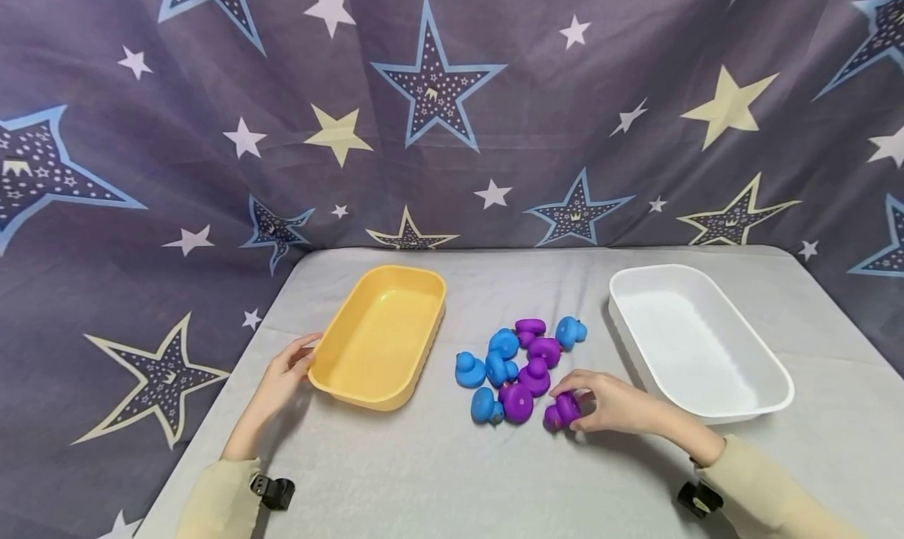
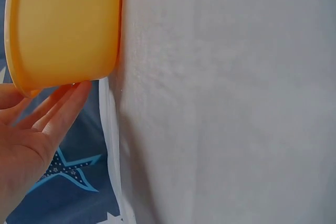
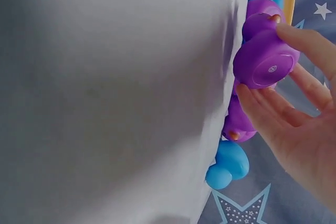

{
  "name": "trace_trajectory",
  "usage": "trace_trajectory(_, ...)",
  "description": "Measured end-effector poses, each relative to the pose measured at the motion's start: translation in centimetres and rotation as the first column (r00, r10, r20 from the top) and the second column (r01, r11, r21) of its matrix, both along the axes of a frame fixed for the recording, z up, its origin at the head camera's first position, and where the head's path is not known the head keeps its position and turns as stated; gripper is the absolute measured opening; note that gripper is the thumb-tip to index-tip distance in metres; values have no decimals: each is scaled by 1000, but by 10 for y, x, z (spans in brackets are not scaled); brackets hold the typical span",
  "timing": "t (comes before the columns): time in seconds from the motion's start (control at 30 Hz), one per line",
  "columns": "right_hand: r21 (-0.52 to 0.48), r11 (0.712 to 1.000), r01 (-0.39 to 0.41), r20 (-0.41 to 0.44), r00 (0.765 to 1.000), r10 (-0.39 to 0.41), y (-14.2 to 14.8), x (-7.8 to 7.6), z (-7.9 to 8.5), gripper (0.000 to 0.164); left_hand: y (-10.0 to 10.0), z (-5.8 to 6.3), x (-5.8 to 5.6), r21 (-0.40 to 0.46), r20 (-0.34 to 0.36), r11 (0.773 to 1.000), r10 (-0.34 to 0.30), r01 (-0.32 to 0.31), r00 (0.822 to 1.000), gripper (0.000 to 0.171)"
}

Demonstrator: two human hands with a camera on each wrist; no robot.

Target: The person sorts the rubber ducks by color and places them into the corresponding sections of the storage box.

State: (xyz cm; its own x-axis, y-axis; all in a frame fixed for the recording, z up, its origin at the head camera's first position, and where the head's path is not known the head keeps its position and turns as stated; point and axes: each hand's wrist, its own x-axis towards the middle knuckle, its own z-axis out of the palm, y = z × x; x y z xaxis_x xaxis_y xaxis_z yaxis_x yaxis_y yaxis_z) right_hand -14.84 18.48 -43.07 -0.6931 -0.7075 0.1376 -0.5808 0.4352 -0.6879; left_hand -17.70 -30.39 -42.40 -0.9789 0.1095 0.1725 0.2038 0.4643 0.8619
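Observation:
My left hand [image 1: 278,382] rests against the outer left side of a yellow tray [image 1: 332,366], its fingers fairly straight; in the left wrist view the fingers [image 2: 65,111] lie beneath the tray's rim. With my right hand [image 1: 610,402] I pinch a purple rubber duck [image 1: 567,406] between thumb and fingers, just right of a group of ducks. The right wrist view shows this duck's round base turned toward the camera. Among the group are a purple duck [image 1: 517,403], a blue duck [image 1: 470,369] and several more of both colours.
A white tray [image 1: 770,366] stands at the right of the table, beyond my right forearm. One blue duck [image 1: 569,333] lies at the group's back right edge. Pale cloth [image 1: 395,476] covers the table, and a star-patterned curtain [image 1: 494,162] hangs behind.

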Motion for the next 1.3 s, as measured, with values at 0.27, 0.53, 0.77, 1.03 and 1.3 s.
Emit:
trace_trajectory(0.27,-74,997,-11,10,1000,11,-2,-2,8,39,-1,-1,0,8,6,1000,-2,2,1000,34)
trace_trajectory(0.53,-78,997,-1,8,1000,1,-11,-7,18,40,-1,-2,0,31,-22,999,-26,27,999,34)
trace_trajectory(0.77,-72,997,9,10,1000,-8,-22,-13,26,39,-2,-3,-1,45,-27,998,-45,47,999,34)
trace_trajectory(1.03,-102,995,12,17,1000,-10,-36,-22,31,40,-3,-4,-1,56,-36,996,-70,72,997,34)
trace_trajectory(1.3,-78,996,35,-4,999,-36,-48,-29,40,42,-4,-5,0,86,-33,993,-81,83,996,34)
